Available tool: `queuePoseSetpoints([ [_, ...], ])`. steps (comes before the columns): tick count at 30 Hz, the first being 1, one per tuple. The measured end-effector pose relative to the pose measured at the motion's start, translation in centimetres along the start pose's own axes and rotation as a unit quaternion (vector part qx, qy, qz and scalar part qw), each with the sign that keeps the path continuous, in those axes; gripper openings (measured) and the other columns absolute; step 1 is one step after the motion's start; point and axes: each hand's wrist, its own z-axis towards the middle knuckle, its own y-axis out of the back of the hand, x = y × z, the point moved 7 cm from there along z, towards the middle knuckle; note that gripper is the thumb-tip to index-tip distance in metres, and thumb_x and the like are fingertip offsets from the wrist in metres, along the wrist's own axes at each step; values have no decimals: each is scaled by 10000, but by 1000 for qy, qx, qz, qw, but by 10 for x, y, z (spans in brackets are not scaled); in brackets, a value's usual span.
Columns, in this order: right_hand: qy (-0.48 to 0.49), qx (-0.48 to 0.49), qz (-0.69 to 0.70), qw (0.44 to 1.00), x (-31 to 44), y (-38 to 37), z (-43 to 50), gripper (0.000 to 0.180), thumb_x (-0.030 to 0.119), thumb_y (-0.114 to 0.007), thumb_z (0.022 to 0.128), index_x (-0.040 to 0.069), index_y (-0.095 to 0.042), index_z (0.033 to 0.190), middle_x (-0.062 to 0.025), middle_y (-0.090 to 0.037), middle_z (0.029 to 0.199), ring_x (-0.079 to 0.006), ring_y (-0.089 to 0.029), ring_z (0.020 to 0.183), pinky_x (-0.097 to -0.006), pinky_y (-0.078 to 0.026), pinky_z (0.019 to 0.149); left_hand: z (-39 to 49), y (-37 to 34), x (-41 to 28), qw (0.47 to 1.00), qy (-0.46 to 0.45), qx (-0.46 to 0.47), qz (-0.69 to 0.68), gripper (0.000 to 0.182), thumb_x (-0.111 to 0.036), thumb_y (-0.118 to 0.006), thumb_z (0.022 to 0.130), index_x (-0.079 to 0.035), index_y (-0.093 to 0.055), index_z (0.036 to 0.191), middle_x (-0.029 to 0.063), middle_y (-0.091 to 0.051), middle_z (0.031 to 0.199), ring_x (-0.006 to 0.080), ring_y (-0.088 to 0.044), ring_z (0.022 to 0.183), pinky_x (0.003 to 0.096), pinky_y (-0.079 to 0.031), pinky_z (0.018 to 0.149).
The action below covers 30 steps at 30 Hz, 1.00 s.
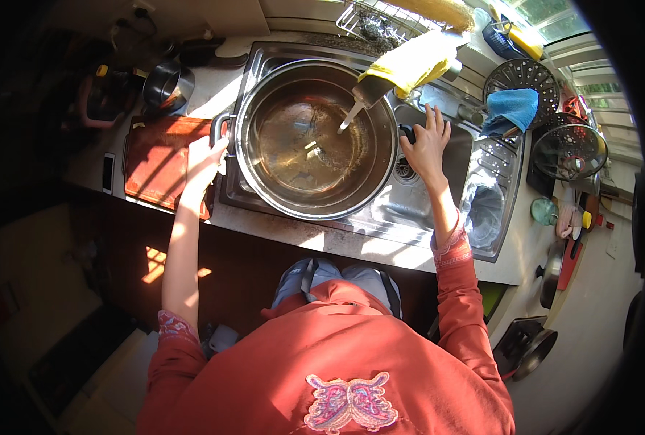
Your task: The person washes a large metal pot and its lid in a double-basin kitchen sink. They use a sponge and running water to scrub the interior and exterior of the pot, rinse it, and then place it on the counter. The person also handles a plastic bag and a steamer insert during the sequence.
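Note:
A large stainless-steel pot [317,209] sits over the double sink, with clear water [300,157] in its bottom. My left hand [208,157] is around the pot's left black handle [218,130]. At the other side, my right hand [430,144] has its fingers spread, with the thumb and index finger beside the right black handle [407,132]. Water streams into the pot from a faucet [374,89], whose upper part is wrapped in a yellow cloth [412,62]. The right sink basin [409,209] shows its drain beneath my right hand.
Left of the pot lie a red cutting board [156,163], a phone [108,173] and a small saucepan [168,87]. A blue cloth [510,111], a perforated steamer plate [521,81] and a glass lid [570,152] are at the right. A clear plastic bag [484,212] rests on the drainboard.

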Motion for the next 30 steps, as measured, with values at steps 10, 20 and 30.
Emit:
queuePoseSetpoints([
  [10, -236, 109, 292, 920, -11, -27, -35, 315, 286, -633, 801, -26, -653, 834, -196, -638, 660, -315, -665, 640, -388, -506, 639, 71, 7, 27, 955, -47, 132, 261, 400, -356, -636, 919, -14, -636, 711, 8, -542, 544, 106, -533, 498, 290, -426, 486],
  [20, -386, 163, 453, 787, 34, -93, -142, 315, 220, -691, 875, -72, -571, 879, -104, -618, 694, -172, -660, 558, -283, -533, 467, 180, -78, -50, 722, -102, 131, 672, 301, -261, -607, 809, -59, -718, 1002, 167, -704, 1015, 325, -674, 987, 401, -519, 863],
  [30, -487, 103, 480, 723, 73, -151, -193, 266, 161, -697, 873, -57, -562, 803, -82, -619, 605, -164, -665, 546, -282, -519, 490, 222, -152, -57, 639, -210, 161, 722, 220, -144, -578, 801, -29, -738, 899, 201, -711, 936, 341, -710, 870, 427, -561, 755],
])
